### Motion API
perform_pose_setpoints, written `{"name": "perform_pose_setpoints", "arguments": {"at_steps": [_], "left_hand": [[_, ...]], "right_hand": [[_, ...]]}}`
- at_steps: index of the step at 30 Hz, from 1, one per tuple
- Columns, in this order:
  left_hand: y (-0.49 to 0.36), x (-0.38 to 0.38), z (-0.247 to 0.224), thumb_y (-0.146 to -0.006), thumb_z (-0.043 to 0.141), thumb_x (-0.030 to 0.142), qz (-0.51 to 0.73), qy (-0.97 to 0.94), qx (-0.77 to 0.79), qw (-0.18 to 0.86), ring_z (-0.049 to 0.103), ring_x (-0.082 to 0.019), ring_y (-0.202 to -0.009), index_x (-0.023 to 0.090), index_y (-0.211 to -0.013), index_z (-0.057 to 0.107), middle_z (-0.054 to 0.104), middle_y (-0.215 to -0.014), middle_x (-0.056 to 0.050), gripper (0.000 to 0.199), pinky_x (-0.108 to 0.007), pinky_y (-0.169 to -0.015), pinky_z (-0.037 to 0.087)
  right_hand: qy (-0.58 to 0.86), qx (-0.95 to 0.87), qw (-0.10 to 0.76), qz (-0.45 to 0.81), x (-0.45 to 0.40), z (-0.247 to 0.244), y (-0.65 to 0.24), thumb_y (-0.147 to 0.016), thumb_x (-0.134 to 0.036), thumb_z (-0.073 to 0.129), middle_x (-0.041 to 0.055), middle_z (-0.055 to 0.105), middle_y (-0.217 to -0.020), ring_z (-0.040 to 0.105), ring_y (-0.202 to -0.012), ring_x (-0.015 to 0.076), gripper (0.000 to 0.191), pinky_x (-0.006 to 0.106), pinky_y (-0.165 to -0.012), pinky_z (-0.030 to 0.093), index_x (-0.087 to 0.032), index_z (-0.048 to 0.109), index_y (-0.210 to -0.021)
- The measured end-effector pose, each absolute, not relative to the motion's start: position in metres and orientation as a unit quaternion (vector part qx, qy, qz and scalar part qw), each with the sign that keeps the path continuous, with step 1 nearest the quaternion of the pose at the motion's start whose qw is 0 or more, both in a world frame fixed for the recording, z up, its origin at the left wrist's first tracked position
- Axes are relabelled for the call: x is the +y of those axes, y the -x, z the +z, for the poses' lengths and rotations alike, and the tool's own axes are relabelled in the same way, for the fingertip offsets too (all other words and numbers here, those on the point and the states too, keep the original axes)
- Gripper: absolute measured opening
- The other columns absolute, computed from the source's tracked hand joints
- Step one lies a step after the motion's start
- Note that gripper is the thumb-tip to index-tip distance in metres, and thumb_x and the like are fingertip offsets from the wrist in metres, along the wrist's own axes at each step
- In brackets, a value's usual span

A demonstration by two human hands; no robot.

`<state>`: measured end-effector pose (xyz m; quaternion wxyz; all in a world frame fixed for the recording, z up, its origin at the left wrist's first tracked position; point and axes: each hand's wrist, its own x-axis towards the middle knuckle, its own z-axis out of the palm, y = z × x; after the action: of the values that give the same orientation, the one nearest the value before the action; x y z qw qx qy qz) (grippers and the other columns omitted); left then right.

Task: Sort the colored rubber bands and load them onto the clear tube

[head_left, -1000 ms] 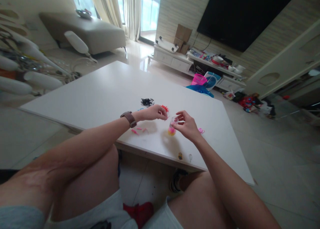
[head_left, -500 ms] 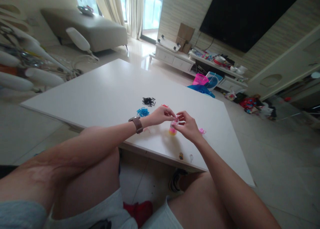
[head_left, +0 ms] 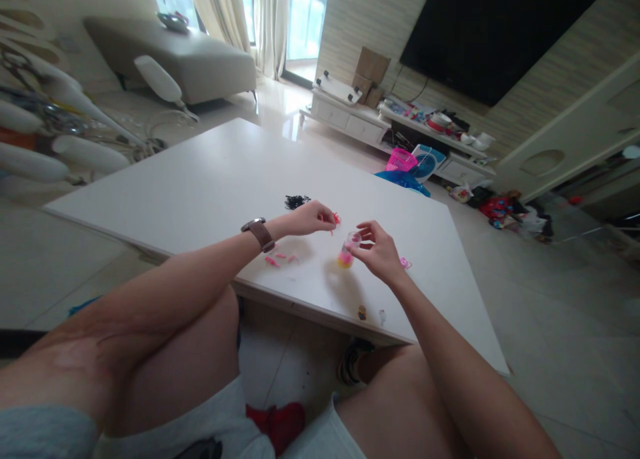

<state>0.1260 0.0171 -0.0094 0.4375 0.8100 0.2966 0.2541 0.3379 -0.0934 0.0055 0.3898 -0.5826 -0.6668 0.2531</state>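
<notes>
My left hand (head_left: 316,217) has its fingertips pinched together on some small red bands (head_left: 337,217); how many it grips is hidden. My right hand (head_left: 376,251) curls its thumb and fingers around a small clear jar (head_left: 354,239), which stands upright with its mouth uncovered. Pink and yellow layers (head_left: 345,259) fill its lower part. Behind my left wrist lies a heap of small black bands (head_left: 297,201). Several loose pink pieces (head_left: 273,261) are on the near side of that forearm, and a pink loop (head_left: 404,263) rests right of my right hand.
Close to the front edge of the white table (head_left: 200,179) lie a small yellow-brown figure (head_left: 362,311) and a small clear piece (head_left: 383,316). Beyond the table are a pink basket (head_left: 401,159) and a low white cabinet (head_left: 345,117). A lounge seat (head_left: 200,65) stands back left.
My left hand has left the jar's mouth and moved left to the red bands. Its forearm now covers the blue heap and uncovers pink pieces. The right hand stays at the jar.
</notes>
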Motion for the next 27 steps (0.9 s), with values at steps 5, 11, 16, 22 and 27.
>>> {"name": "perform_pose_setpoints", "arguments": {"at_steps": [5, 11, 16, 22, 27], "left_hand": [[-0.103, 0.025, -0.019, -0.062, 0.072, 0.017, -0.015, -0.883, 0.363, 0.298, 0.058, -0.012, -0.060, 0.016, -0.068, 0.077, 0.071, -0.065, -0.001, 0.007, -0.022, -0.060, 0.040], [-0.105, 0.013, -0.023, -0.055, 0.077, 0.021, -0.213, -0.853, 0.412, 0.240, 0.058, -0.018, -0.055, 0.014, -0.051, 0.070, 0.062, -0.048, -0.006, 0.011, -0.027, -0.059, 0.043], [-0.112, 0.012, -0.025, -0.046, 0.076, 0.010, -0.222, -0.840, 0.436, 0.233, 0.060, -0.021, -0.055, 0.014, -0.042, 0.061, 0.061, -0.047, -0.008, 0.016, -0.030, -0.062, 0.047], [-0.116, 0.019, -0.038, -0.049, 0.074, 0.012, -0.234, -0.824, 0.425, 0.294, 0.056, -0.018, -0.051, 0.013, -0.040, 0.058, 0.058, -0.044, -0.006, 0.018, -0.027, -0.056, 0.045], [-0.116, 0.023, -0.046, -0.058, 0.071, 0.018, -0.222, -0.797, 0.434, 0.356, 0.058, -0.017, -0.054, 0.014, -0.047, 0.062, 0.064, -0.052, -0.008, 0.014, -0.025, -0.056, 0.046]], "right_hand": [[0.586, -0.653, 0.405, 0.259, -0.090, 0.002, -0.341, -0.068, -0.032, 0.079, 0.0030, 0.065, -0.093, 0.064, -0.085, 0.0183, 0.042, 0.033, -0.071, 0.061, -0.022, 0.059, -0.103], [0.587, -0.653, 0.406, 0.252, -0.091, 0.004, -0.340, -0.068, -0.031, 0.079, 0.0026, 0.065, -0.091, 0.063, -0.085, 0.0179, 0.040, 0.032, -0.071, 0.060, -0.021, 0.060, -0.102], [0.587, -0.649, 0.408, 0.259, -0.091, 0.005, -0.341, -0.068, -0.032, 0.080, 0.0028, 0.065, -0.091, 0.063, -0.084, 0.0180, 0.042, 0.032, -0.070, 0.061, -0.021, 0.059, -0.103], [0.591, -0.646, 0.407, 0.259, -0.092, 0.007, -0.339, -0.067, -0.032, 0.080, 0.0031, 0.065, -0.091, 0.063, -0.085, 0.0182, 0.042, 0.032, -0.070, 0.061, -0.021, 0.060, -0.102], [0.592, -0.649, 0.404, 0.255, -0.092, 0.008, -0.339, -0.067, -0.032, 0.080, 0.0035, 0.065, -0.091, 0.063, -0.085, 0.0187, 0.042, 0.033, -0.070, 0.061, -0.021, 0.060, -0.103]]}}
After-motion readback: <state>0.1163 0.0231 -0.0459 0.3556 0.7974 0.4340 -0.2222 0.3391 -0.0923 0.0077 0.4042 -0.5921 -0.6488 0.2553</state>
